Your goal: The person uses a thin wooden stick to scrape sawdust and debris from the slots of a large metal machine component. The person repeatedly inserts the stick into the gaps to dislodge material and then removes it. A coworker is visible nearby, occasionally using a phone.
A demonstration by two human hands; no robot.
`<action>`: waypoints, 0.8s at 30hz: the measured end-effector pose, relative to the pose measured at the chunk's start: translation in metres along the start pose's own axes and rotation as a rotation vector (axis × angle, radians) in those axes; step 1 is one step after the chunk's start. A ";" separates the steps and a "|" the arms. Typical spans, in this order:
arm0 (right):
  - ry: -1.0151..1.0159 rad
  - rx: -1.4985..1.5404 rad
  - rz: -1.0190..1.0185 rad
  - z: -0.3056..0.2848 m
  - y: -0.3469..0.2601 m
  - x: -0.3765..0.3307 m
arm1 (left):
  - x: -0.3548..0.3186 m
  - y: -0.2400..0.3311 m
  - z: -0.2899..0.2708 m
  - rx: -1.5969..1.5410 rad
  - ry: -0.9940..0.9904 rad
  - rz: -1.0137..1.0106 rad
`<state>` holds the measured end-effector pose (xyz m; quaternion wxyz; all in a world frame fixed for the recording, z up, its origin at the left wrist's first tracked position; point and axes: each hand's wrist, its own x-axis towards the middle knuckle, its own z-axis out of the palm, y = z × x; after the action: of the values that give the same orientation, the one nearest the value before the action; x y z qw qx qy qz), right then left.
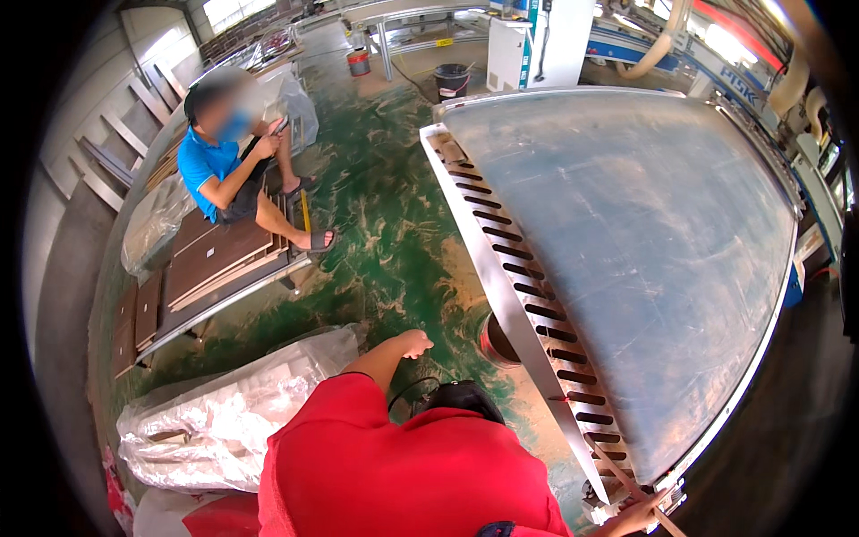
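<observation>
My left hand (pixel 415 344) hangs over the green floor, in front of my red shirt. Its fingers are curled in, and nothing shows in them. At the lower right, my right hand (pixel 633 516) is closed round a thin brown strip (pixel 614 465), which looks like wood. The strip slants across the near corner of a large metal-topped table (pixel 644 268), over the slotted edge panel (pixel 546 309). Part of the right hand is cut off by the picture's rim.
A bucket (pixel 499 340) stands beside the table's slotted side. To my left lies a plastic-wrapped bundle (pixel 242 407). Beyond it, a person in a blue shirt (pixel 211 166) sits on stacked brown boards (pixel 215 259) with a phone. A black bucket (pixel 452 80) and a white cabinet (pixel 514 54) stand farther off.
</observation>
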<state>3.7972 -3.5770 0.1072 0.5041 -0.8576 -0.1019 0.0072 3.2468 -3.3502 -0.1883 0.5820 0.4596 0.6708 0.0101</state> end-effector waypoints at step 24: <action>0.110 0.269 -0.024 -0.036 -0.053 -0.002 | -0.012 -0.020 0.005 -0.002 0.001 -0.023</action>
<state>3.7907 -3.5829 0.1709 0.6192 -0.7802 -0.0824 -0.0324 3.2373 -3.3723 -0.1920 0.5821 0.4512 0.6764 0.0040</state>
